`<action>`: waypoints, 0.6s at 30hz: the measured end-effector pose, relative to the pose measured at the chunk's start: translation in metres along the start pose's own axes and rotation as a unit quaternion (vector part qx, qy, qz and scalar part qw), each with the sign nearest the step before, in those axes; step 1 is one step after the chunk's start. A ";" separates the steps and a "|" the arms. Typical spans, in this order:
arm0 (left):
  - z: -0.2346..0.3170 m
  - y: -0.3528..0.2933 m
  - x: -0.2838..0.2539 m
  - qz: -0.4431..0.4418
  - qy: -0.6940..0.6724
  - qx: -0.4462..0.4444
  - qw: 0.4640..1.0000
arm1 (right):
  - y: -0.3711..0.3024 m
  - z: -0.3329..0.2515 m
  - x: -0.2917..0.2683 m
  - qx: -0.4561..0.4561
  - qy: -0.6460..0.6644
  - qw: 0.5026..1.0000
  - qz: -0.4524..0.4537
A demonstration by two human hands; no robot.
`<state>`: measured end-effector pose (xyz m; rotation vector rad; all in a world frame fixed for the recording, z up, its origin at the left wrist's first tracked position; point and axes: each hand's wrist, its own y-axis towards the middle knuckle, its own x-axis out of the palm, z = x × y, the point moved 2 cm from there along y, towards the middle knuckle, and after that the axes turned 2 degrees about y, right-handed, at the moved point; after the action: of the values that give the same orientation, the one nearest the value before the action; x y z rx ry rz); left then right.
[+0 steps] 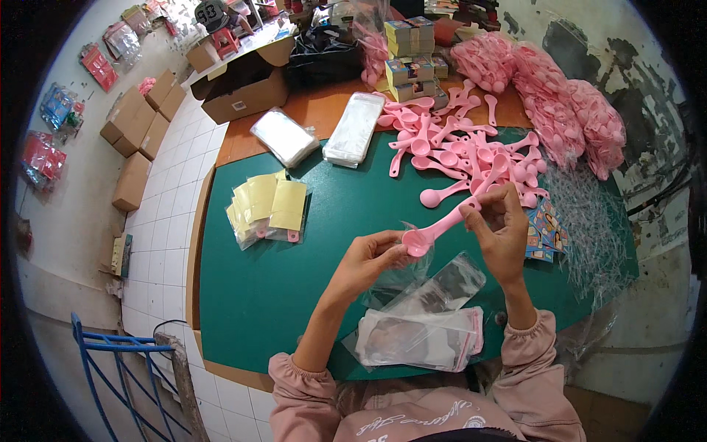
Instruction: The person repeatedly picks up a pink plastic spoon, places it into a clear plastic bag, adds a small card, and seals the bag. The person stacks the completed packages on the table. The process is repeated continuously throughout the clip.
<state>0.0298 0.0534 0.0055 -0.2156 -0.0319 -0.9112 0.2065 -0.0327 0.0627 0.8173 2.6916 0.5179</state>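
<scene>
The right hand [503,230] pinched the handle end of a pink plastic spoon [440,226], fingers closed on it, while the left hand [370,256] gripped the mouth of a clear plastic bag [401,274] just beside the spoon's bowl. The spoon was held above the green mat [280,287], tilted, its bowl low toward the left hand and its handle rising to the right. Whether the bowl had entered the bag could not be told. Below the hands lay a stack of empty clear bags [423,335] on the mat. Beyond the right hand a loose heap of pink spoons [460,144] was spread over the mat's far edge, with bagged bundles of pink spoons [560,103] behind it. To the left sat packed spoons with yellow cards [269,206], well apart from the hands, and 2 piles of clear sleeves [320,134] near an open cardboard box [243,85].
</scene>
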 end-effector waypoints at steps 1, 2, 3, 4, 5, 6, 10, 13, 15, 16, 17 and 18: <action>-0.001 -0.001 0.000 -0.007 -0.003 -0.003 1.000 | 0.000 0.001 -0.001 0.000 0.001 1.000 0.000; -0.001 -0.002 0.000 -0.013 -0.006 -0.005 1.000 | 0.001 0.003 -0.002 0.009 0.006 1.000 -0.003; 0.000 -0.002 0.000 -0.012 -0.006 -0.005 1.000 | 0.002 0.004 -0.002 0.018 0.013 1.000 -0.005; 0.003 -0.003 0.001 -0.019 -0.005 -0.012 1.000 | 0.002 0.003 -0.003 0.017 0.011 1.000 -0.004; 0.006 -0.003 0.003 -0.027 -0.004 -0.018 0.999 | 0.001 0.001 -0.006 0.015 0.040 0.999 0.023; 0.008 -0.003 0.003 -0.028 -0.005 -0.017 0.999 | 0.001 0.000 -0.008 0.013 0.069 0.996 0.051; 0.010 -0.006 0.002 -0.035 -0.012 -0.018 0.999 | -0.001 0.001 -0.007 0.000 -0.006 1.000 0.026; 0.007 -0.006 0.001 -0.028 -0.012 -0.007 1.000 | -0.002 0.000 -0.004 0.004 -0.016 0.999 0.033; 0.003 -0.004 0.002 -0.030 -0.006 -0.008 0.999 | -0.003 -0.003 0.000 -0.030 -0.031 0.999 0.023; 0.001 -0.004 0.003 -0.035 -0.006 -0.001 0.999 | -0.003 -0.002 -0.001 -0.030 -0.031 0.999 0.024; 0.000 -0.003 0.004 -0.039 -0.006 0.006 0.999 | -0.002 -0.001 0.000 -0.026 -0.030 0.999 -0.008; 0.000 -0.003 0.006 -0.039 -0.006 0.006 0.999 | -0.002 0.000 0.001 -0.023 -0.030 0.998 -0.040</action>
<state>0.0310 0.0474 0.0063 -0.2093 -0.0578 -0.9872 0.2050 -0.0337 0.0621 0.6981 2.6360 0.5259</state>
